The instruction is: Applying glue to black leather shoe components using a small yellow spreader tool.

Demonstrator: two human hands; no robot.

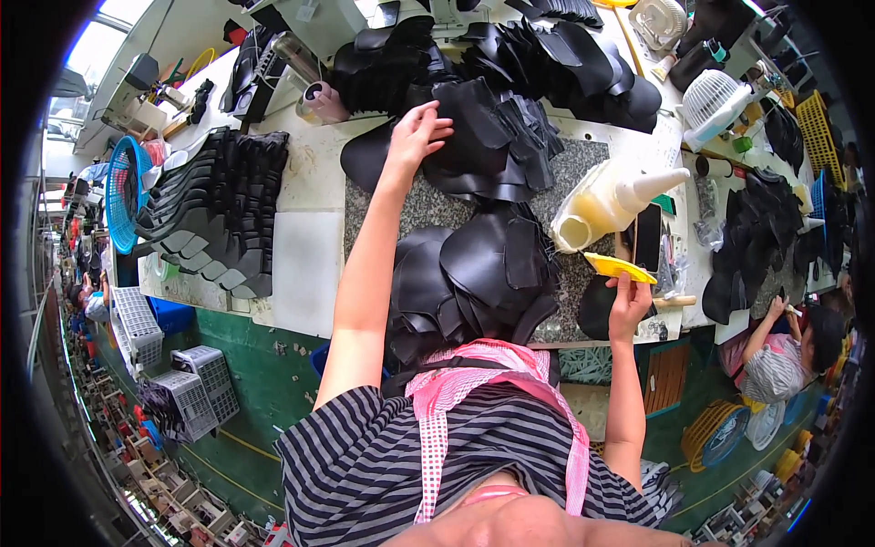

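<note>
My left hand (419, 137) reaches over the far pile of black leather-like cut pieces (474, 137), its fingers apart at the pile's left edge. It holds nothing that I can see. In my right hand (629, 308), beside the plastic bottle, is a thin yellow flat piece (622, 270); its exact kind is unclear. A second heap of curved black pieces (478, 273) lies close to my body. Between the hands, on the right, a translucent bottle (602, 205) with a white cone nozzle lies tilted and contains something pale yellowish. One black piece (597, 310) rests below my right hand.
Fanned stacks of black pieces (219, 210) stand at the left, by a blue basket (128, 193). More black stacks (565, 68) line the back. A speckled stone slab (583, 150) lies on the white table. A white fan (715, 105) stands back right. A co-worker (779, 365) sits at right.
</note>
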